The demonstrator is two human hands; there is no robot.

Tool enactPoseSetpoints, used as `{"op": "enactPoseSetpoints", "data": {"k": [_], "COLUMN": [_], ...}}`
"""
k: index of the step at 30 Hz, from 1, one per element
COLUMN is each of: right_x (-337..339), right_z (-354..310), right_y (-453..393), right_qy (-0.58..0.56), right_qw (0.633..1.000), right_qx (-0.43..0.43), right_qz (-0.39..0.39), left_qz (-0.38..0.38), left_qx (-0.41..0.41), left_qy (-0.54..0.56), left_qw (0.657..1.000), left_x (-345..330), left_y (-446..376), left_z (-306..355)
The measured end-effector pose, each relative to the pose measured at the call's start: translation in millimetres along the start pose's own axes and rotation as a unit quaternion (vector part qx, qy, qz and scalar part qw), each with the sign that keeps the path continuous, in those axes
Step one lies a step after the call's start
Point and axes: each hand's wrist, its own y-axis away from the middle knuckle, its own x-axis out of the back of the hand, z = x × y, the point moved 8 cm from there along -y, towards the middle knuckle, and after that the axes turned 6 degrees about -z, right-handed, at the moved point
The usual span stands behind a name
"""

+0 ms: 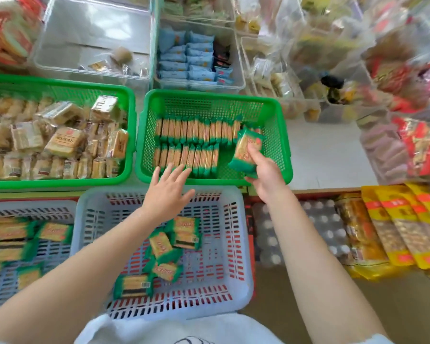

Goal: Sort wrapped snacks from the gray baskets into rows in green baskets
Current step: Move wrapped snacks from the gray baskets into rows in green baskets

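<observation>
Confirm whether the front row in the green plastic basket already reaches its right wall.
No: the front row stops short, leaving bare floor in the green basket.

A snack shop's stock display

The place looked like a small shop selling packaged snacks. Goods lay in bulk, sorted by kind: a green basket (144,135) held two neat rows of identical green-edged cracker packs (196,131), a second green basket (132,115) was heaped with clear-wrapped biscuits (65,142), and clear plastic bins (238,80) behind held blue packets (199,58). Red bagged goods (422,145) piled up at the right, yellow packs (402,224) lay fanned below them, all crowded edge to edge
</observation>
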Motion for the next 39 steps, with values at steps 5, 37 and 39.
{"op": "enactPoseSetpoints", "data": {"k": [5, 37, 39], "right_x": [20.0, -73.0, -78.4], "right_z": [-13.5, 233.8, 240.1], "right_y": [-74.9, -18.2, -24.5], "right_qy": [0.380, 0.591, 0.626], "right_qw": [0.921, 0.781, 0.757], "right_qx": [-0.044, 0.000, 0.023], "right_qz": [0.069, -0.202, -0.184], "left_qz": [-0.002, -0.089, -0.066], "left_qx": [0.038, 0.313, 0.343], "left_qy": [0.003, 0.213, 0.243], "left_qw": [0.999, 0.921, 0.905], "left_x": [-23.7, -167.9, -171.1], "left_y": [-10.1, 95.5, 95.7], "left_z": [-16.2, -98.7, -101.9]}}
